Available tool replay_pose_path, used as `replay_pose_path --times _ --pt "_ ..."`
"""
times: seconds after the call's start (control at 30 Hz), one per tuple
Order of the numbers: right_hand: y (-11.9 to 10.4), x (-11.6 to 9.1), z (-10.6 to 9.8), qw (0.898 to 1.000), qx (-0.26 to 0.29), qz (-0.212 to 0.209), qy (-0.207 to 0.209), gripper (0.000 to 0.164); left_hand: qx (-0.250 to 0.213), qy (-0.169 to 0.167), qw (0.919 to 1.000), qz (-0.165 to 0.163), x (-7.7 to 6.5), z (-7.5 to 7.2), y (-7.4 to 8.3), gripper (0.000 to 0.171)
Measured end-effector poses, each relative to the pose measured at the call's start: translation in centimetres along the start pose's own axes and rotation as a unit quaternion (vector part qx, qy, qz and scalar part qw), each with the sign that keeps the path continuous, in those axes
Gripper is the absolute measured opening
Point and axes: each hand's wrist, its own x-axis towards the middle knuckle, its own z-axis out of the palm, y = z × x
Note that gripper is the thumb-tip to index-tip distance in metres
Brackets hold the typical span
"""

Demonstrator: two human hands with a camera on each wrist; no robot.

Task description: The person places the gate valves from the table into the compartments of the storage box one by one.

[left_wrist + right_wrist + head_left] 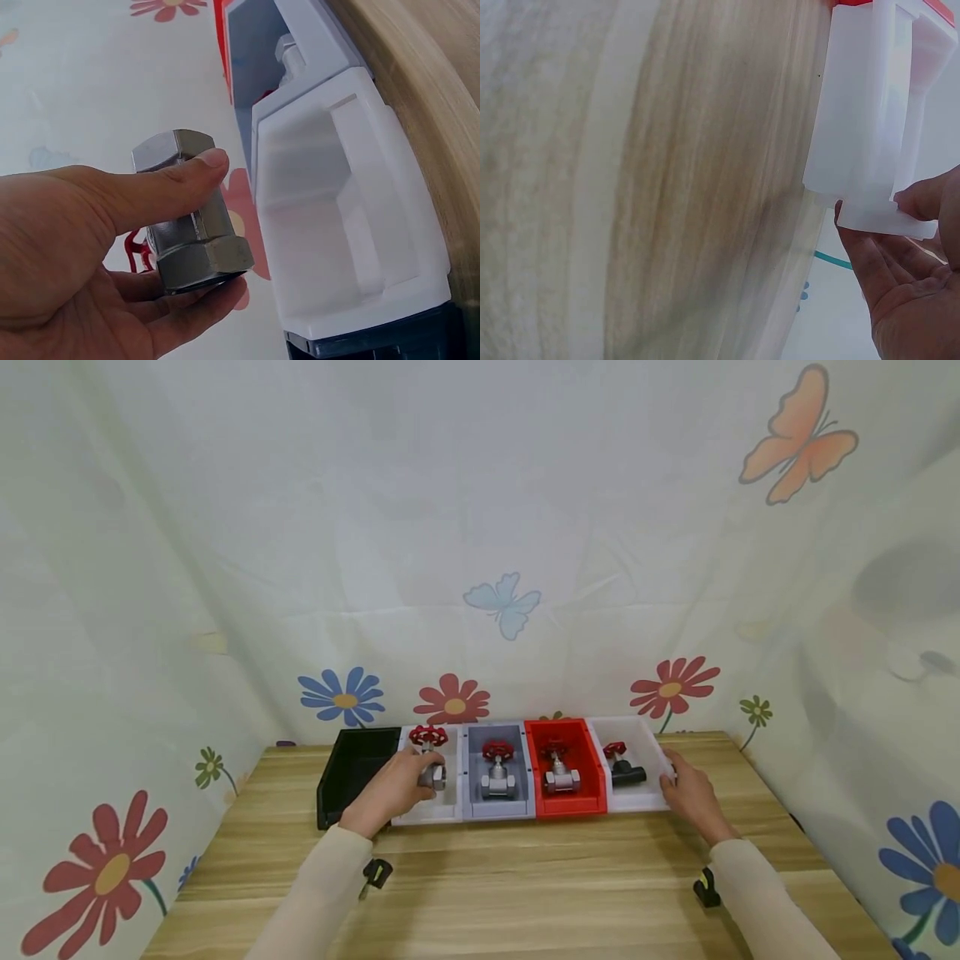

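Observation:
My left hand grips a silver gate valve by its metal body, thumb on one side and fingers on the other. The valve's red handwheel points up. In the left wrist view the valve is held above and apart from a white bin whose inside shows bare. At the row's right end my right hand pinches the side wall of another white bin, thumb inside and fingers outside. A black valve with a red handwheel lies in that bin.
A grey bin and a red bin each hold a silver valve with a red handwheel. A black bin ends the row at left. The bins stand on a wooden table before a flowered curtain.

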Motion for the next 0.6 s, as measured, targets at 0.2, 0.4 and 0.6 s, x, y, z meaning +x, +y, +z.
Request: replay_pose_path --times 0.2,0.4,0.6 --pt "0.2 0.1 0.0 1.0 -0.004 -0.006 0.007 0.051 0.003 0.012 0.9999 0.0 0.8 0.3 -0.3 0.05" --pt "0.1 0.0 0.1 1.0 -0.004 -0.007 0.01 0.05 0.009 0.019 0.9998 0.0 1.7 1.0 -0.9 0.049" --pt "-0.3 -0.2 -0.2 1.0 0.001 -0.003 0.003 0.051 0.01 0.02 0.9997 -0.004 2.5 2.0 -1.4 0.048"
